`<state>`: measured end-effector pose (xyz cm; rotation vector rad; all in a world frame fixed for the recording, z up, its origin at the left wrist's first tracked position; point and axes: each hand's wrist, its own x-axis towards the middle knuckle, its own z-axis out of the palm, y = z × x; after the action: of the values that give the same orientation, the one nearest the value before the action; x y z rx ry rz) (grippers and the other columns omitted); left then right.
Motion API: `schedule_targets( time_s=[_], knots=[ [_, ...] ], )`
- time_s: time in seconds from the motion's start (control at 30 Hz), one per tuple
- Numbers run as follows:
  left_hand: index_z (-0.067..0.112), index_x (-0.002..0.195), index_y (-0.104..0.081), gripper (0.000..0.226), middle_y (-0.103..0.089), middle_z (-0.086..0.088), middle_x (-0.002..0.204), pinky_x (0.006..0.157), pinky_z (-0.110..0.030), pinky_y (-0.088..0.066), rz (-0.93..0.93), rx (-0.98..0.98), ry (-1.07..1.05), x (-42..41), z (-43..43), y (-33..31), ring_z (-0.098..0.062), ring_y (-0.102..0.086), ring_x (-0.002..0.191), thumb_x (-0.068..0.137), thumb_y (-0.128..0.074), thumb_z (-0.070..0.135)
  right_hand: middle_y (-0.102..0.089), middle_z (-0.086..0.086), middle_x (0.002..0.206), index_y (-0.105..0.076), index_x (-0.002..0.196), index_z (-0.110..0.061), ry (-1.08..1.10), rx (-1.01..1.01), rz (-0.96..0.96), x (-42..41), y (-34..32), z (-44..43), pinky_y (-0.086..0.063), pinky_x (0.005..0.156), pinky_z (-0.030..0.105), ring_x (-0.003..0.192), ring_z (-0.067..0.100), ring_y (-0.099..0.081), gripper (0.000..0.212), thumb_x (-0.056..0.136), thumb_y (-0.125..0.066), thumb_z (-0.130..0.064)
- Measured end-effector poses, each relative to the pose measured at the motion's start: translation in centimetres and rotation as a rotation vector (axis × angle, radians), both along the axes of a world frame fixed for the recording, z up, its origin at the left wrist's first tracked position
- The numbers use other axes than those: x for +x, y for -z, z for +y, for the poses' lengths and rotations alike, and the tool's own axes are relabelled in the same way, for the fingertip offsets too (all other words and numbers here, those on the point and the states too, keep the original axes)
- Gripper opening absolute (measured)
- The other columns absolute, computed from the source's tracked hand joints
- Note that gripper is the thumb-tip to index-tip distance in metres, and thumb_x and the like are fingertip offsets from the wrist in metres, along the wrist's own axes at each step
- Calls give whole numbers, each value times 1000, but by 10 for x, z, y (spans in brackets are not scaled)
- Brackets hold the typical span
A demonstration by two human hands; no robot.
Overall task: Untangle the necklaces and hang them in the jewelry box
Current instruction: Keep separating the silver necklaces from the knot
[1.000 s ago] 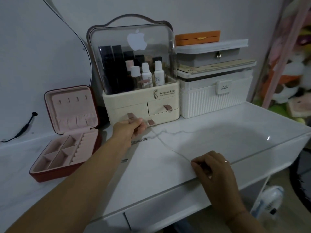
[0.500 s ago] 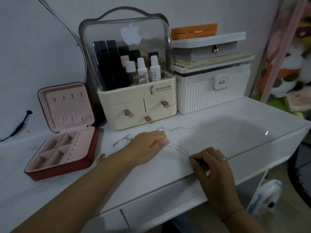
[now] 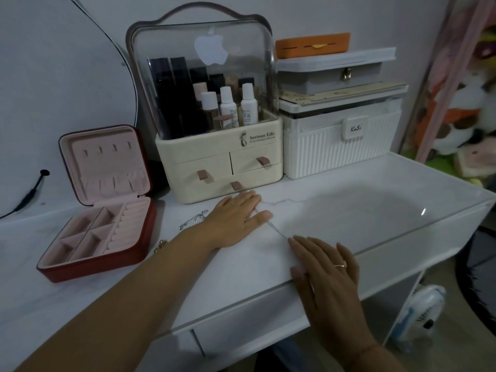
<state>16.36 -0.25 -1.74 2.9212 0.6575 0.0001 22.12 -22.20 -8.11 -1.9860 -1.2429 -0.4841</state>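
Observation:
A thin silver necklace chain point(image 3: 276, 229) lies straight on the white table point(image 3: 349, 210) between my two hands. My left hand point(image 3: 236, 218) lies flat with straight fingers, pressing one end of the chain. My right hand point(image 3: 322, 260) rests flat near the table's front edge, its fingertips on the other end. A tangled silver chain point(image 3: 192, 220) lies just left of my left hand. A gold piece point(image 3: 160, 244) shows beside my left forearm. The red jewelry box point(image 3: 99, 210) stands open at the left, its pink lid upright with several hooks.
A cream cosmetics organizer point(image 3: 220, 157) with drawers and a clear lid stands behind my left hand. To its right a white ribbed box point(image 3: 341, 151) carries stacked trays and an orange case point(image 3: 312, 45). A small fan point(image 3: 421, 312) sits on the floor at the right.
My left hand came back from the organizer toward the chain and now lies flat on it. My right hand opened from a pinch on the chain to flat fingers.

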Motion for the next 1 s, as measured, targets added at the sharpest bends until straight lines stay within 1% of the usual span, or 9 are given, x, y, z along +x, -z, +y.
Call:
schedule_targets(
  time_s=[0.2, 0.3, 0.37, 0.43, 0.53, 0.63, 0.77, 0.9, 1.0],
  knots=[
    [20, 152, -14, 72, -7, 3, 161, 119, -34, 0, -48, -20, -17, 0, -3, -5, -7, -2, 147, 93, -15, 61, -59, -4, 133, -53, 134, -22, 39, -187, -35, -3, -3, 0, -18, 111, 40, 128, 14, -46, 60, 102, -14, -55],
    [17, 145, -35, 66, -32, 1, 153, 116, -32, -17, -190, -96, -16, -11, -6, -14, -13, -25, 141, 94, -29, 59, -59, -2, 134, -48, 136, -22, 14, -180, -27, -3, -6, -2, -17, 110, 40, 127, 11, -40, 58, 101, -16, -56],
    [19, 130, -54, 52, -53, 5, 131, 103, -30, -35, -317, -149, -59, -27, -1, -21, -14, -47, 123, 92, -49, 54, -59, -1, 132, -44, 138, -21, -15, -146, 7, -4, -10, -2, -18, 109, 38, 126, 11, -40, 59, 101, -17, -57],
    [24, 120, -62, 39, -57, 10, 120, 94, -26, -41, -367, -114, -120, -47, 7, -26, -8, -51, 110, 88, -61, 45, -59, 0, 132, -43, 140, -20, -35, -88, 74, -5, -14, -3, -15, 111, 32, 125, 8, -39, 62, 99, -17, -59],
    [25, 118, -64, 35, -60, 10, 116, 90, -26, -41, -363, -36, -175, -70, 18, -29, -8, -51, 107, 87, -65, 39, -47, -8, 137, -37, 141, -25, -44, 51, 218, -9, -23, 0, -12, 113, 28, 128, -3, -28, 61, 95, -20, -61],
    [25, 115, -66, 34, -61, 8, 110, 86, -29, -39, -314, 10, -159, -75, 22, -23, -12, -50, 104, 86, -65, 43, -47, -10, 133, -46, 134, -25, -73, 114, 229, -16, -42, 13, -23, 108, 38, 126, 2, -35, 50, 93, -30, -49],
    [24, 107, -70, 26, -62, 4, 103, 85, -33, -41, -295, 65, -134, -70, 22, -19, -17, -50, 101, 90, -60, 41, -58, 0, 129, -58, 125, -16, -225, 14, 180, -14, -78, 52, -36, 107, 35, 121, 15, -50, 33, 96, -44, -20],
    [34, 121, -64, 29, -58, 6, 108, 85, -32, -38, -287, 60, -67, -73, 22, -14, -15, -47, 103, 93, -55, 40, -49, 6, 142, -49, 136, -9, -350, -230, 275, -6, -94, 98, -21, 106, 12, 132, 16, -42, 38, 99, -41, -5],
    [39, 120, -63, 28, -55, 11, 114, 86, -30, -33, -258, -10, 2, -82, 24, -13, -11, -42, 106, 94, -53, 40, -43, 9, 148, -42, 141, -6, -381, -344, 250, -9, -90, 109, -12, 99, 3, 137, 18, -37, 41, 100, -36, -2]
  ],
)
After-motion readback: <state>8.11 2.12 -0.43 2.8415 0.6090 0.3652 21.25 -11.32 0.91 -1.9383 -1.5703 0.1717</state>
